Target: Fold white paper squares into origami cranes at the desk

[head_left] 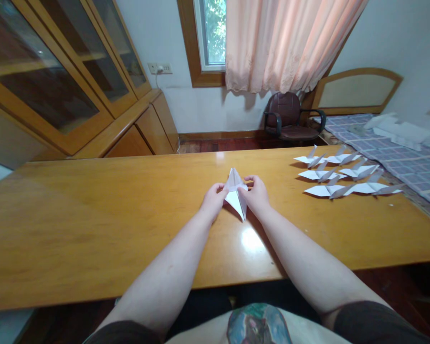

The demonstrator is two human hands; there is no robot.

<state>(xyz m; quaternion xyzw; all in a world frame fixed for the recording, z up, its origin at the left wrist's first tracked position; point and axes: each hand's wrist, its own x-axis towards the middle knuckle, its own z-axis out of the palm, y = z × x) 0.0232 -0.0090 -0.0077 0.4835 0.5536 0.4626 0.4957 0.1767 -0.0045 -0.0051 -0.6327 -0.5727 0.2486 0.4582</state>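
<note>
A partly folded sheet of white paper (pixel 235 197) is held over the middle of the wooden table (pixel 111 215), one point facing away from me and another toward me. My left hand (pixel 214 200) grips its left edge between thumb and fingers. On the opposite edge, my right hand (pixel 256 193) pinches the paper the same way, thumb on top. The fingertips under the paper are hidden. Several finished white paper cranes (pixel 322 191) stand in rows at the table's right end, apart from both hands.
Beyond the table's far edge is a brown armchair (pixel 286 117) under a pink curtain (pixel 272 43). A bed (pixel 387 143) with a checked cover adjoins the right end. Glass-fronted wooden cabinets (pixel 64 71) line the left wall. Small white scraps lie near the table's right edge.
</note>
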